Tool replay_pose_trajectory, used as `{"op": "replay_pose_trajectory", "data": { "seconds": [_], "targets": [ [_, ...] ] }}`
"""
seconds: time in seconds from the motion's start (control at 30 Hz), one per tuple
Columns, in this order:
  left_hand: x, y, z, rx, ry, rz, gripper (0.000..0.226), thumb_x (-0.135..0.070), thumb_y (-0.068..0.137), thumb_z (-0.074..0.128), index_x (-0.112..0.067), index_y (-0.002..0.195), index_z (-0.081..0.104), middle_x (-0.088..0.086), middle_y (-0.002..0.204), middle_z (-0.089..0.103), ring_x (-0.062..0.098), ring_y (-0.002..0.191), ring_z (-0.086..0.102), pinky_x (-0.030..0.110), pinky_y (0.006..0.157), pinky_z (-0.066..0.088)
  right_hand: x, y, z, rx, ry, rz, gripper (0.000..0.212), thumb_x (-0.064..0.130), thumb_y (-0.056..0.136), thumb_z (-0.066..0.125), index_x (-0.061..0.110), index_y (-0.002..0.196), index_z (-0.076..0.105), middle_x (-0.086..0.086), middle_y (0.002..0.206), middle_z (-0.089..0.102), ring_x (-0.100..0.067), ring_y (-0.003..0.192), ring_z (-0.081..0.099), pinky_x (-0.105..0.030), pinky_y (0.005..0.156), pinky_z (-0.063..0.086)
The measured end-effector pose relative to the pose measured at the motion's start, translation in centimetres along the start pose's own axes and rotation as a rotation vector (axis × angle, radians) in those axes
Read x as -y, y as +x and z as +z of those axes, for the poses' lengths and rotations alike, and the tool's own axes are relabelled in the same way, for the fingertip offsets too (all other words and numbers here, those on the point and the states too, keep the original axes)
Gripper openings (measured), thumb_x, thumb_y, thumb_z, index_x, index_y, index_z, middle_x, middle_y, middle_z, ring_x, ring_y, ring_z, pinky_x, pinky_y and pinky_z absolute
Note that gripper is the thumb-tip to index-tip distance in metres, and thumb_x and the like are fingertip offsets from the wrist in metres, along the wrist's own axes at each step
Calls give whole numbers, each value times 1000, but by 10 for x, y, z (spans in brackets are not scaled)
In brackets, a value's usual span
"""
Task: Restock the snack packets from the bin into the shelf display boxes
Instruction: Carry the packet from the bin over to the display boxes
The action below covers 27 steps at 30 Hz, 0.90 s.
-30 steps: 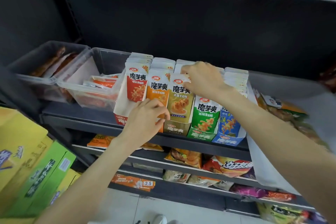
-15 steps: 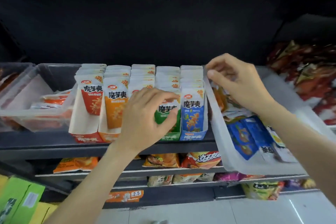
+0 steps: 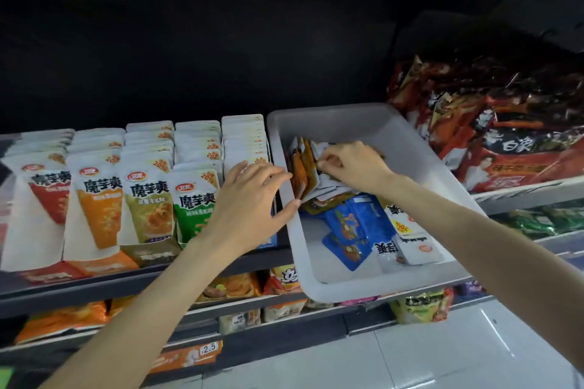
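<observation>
A grey plastic bin sits on the shelf at the right, holding loose snack packets: orange ones, blue ones and white ones. My right hand is inside the bin with its fingers curled round white packets near the back. My left hand rests with spread fingers on the bin's left rim, in front of the blue display box. To the left stands a row of display boxes filled with upright packets in red, orange, olive, green and blue.
Large red and black snack bags are piled on the shelf right of the bin. Lower shelves hold more packets and a 2.5 price tag. White bags hang above. Pale floor tiles lie at the lower right.
My right hand dropped from above the bin's left edge into the bin and closed on packets. My left hand slid right from the green box to the bin rim. The view shifted right.
</observation>
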<state>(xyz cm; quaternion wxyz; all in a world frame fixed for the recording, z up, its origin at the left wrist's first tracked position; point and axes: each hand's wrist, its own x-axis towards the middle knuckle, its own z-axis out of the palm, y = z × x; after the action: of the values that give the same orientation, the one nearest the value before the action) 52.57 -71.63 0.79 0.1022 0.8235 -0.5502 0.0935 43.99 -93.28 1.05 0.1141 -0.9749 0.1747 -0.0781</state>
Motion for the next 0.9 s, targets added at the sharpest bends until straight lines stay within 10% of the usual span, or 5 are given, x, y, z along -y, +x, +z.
{"op": "replay_pose_trajectory", "data": {
  "seconds": [0.57,0.73,0.9],
  "targets": [
    [1,-1,1,14,-8,-11,66,-63,87,23,-24,130,55,-6,134,55,16,126,47,44,111,23,8,25,7,191,-57,269,5,13,80,61,11,76,60,-7,83,61,-29,88,63,-28,63,39],
    [5,7,-3,-96,-98,18,58,-60,88,31,-26,129,55,-7,130,57,16,124,47,43,110,24,16,-17,-41,-99,-355,233,30,3,86,49,16,106,67,-13,101,66,-35,94,62,-31,66,37],
    [-6,25,-33,-270,-500,-14,51,-41,91,58,-30,139,43,-11,141,43,1,128,34,24,106,27,18,-62,-87,-462,-6,159,22,10,88,55,22,100,70,-1,88,71,-23,83,66,-36,76,51]
  ]
}}
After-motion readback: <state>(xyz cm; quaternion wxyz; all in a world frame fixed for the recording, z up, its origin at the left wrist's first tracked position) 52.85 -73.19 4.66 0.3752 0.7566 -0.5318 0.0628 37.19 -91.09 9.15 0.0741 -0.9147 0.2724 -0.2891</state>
